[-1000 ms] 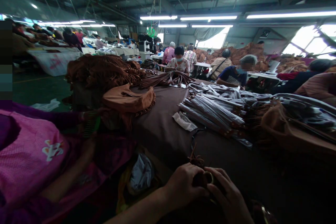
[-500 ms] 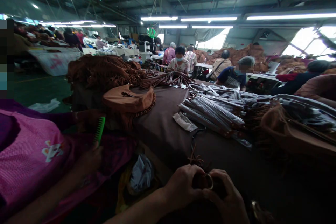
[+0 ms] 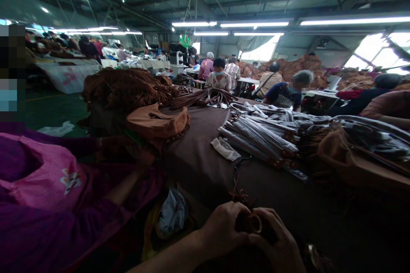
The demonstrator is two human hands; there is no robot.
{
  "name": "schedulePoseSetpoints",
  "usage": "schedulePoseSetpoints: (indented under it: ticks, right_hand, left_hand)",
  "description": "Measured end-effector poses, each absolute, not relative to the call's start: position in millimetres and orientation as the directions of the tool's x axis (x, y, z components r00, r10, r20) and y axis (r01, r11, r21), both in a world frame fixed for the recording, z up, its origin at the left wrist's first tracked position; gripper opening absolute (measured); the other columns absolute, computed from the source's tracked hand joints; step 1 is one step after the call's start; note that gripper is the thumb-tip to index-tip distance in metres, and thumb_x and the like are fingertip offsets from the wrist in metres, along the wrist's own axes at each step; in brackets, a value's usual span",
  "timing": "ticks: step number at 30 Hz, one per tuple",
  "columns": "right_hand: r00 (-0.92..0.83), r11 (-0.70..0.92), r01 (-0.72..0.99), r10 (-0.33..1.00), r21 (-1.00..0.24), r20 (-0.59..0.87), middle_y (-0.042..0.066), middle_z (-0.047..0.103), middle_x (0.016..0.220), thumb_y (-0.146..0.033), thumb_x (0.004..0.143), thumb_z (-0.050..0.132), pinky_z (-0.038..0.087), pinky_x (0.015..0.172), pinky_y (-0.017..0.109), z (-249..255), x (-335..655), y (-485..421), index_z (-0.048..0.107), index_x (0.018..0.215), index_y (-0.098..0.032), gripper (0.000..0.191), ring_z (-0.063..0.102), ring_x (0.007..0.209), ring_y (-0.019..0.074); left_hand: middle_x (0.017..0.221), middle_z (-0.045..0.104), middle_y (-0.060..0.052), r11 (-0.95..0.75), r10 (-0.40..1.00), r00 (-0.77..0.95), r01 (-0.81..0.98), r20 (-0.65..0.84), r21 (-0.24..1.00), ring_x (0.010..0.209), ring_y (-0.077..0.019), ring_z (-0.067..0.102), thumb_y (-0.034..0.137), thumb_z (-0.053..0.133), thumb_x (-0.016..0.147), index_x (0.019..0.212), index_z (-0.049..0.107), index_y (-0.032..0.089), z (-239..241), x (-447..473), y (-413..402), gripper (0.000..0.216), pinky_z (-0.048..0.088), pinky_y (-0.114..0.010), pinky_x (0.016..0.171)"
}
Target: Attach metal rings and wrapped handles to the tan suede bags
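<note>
At the bottom centre my left hand (image 3: 219, 227) and my right hand (image 3: 278, 236) meet, fingertips and thumbs curled in. Between them shows a pale metal ring (image 3: 257, 224) on a dark brown piece too dim to make out in full. My right fingers close over the ring's side, and my left ones grip the brown piece beside it. Just beyond the fingers lie thin brown fringe strips (image 3: 238, 195). A shiny metal fitting (image 3: 310, 251) glints to the right of my right hand.
A dark-covered table (image 3: 195, 158) bears a brown bag (image 3: 156, 120), a brown fringed heap (image 3: 124, 87), wrapped straps (image 3: 259, 132) and a small plastic packet (image 3: 225, 148). On my left sits a co-worker in a pink apron (image 3: 48, 175). A plastic-lined container (image 3: 173, 211) stands between us.
My hands keep nearly the same place, with the ring slightly turned. The co-worker's hands and green comb have moved right and away, towards the brown bag, where the comb is mostly hidden.
</note>
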State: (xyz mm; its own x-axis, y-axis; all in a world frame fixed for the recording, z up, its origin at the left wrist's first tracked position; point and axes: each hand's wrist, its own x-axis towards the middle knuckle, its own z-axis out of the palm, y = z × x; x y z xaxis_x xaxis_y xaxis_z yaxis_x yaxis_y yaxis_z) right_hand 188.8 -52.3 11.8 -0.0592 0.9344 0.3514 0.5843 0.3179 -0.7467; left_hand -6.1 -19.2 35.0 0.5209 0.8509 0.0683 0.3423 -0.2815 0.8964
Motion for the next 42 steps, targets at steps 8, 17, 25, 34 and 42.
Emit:
schedulePoseSetpoints:
  ticks: [8, 17, 25, 34, 42]
  right_hand:
    - [-0.086, 0.327, 0.616, 0.932, -0.716, 0.351, 0.001, 0.069, 0.101, -0.038, 0.081, 0.065, 0.057, 0.073, 0.02, 8, 191, -53, 0.068, 0.107, -0.029, 0.027, 0.069, 0.088, 0.0181]
    - [0.028, 0.38, 0.692, 0.835, -0.614, 0.549, 0.003, 0.072, 0.097, -0.038, 0.082, 0.067, 0.058, 0.073, 0.024, -8, 184, -62, 0.068, 0.108, -0.026, 0.029, 0.07, 0.083, 0.019]
    - [-0.016, 0.294, 0.571, 0.937, -0.766, 0.348, 0.005, 0.069, 0.111, -0.041, 0.092, 0.051, 0.057, 0.084, 0.027, -7, 191, -59, 0.065, 0.117, -0.028, 0.032, 0.067, 0.102, 0.0213]
    - [-0.2, 0.177, 0.379, 0.974, -0.908, 0.107, 0.007, 0.064, 0.112, -0.041, 0.091, 0.05, 0.053, 0.088, 0.028, 14, 189, -56, 0.066, 0.117, -0.026, 0.034, 0.064, 0.104, 0.0216]
    - [-0.264, 0.257, 0.418, 0.952, -0.872, 0.155, 0.008, 0.065, 0.117, -0.035, 0.086, 0.06, 0.052, 0.09, 0.03, 11, 193, -60, 0.065, 0.118, -0.028, 0.033, 0.063, 0.109, 0.0233]
  left_hand:
    - [0.105, 0.066, -0.004, -0.28, 0.853, 0.518, 0.34, 0.07, 0.898, 0.096, -0.0213, 0.06, 0.038, 0.077, 0.068, 0.111, 0.064, 0.022, 30, -5, -18, 0.047, 0.046, -0.028, 0.081]
    - [0.1, 0.066, -0.004, -0.299, 0.858, 0.503, 0.322, 0.105, 0.898, 0.092, -0.0194, 0.06, 0.041, 0.073, 0.073, 0.106, 0.064, 0.021, 29, -2, -20, 0.04, 0.045, -0.026, 0.079]
    - [0.1, 0.065, -0.004, -0.279, 0.856, 0.512, 0.35, 0.066, 0.894, 0.092, -0.0202, 0.059, 0.032, 0.077, 0.068, 0.103, 0.066, 0.021, 28, -2, -17, 0.038, 0.045, -0.028, 0.081]
    - [0.107, 0.066, -0.003, -0.16, 0.88, 0.475, 0.249, 0.023, 0.955, 0.098, -0.0203, 0.06, 0.024, 0.08, 0.063, 0.114, 0.058, 0.02, 22, -3, -23, 0.056, 0.045, -0.028, 0.084]
    - [0.11, 0.067, -0.006, -0.131, 0.852, 0.524, 0.19, 0.012, 0.973, 0.1, -0.0217, 0.062, 0.023, 0.079, 0.062, 0.12, 0.052, 0.017, 22, -7, -21, 0.064, 0.046, -0.03, 0.086]
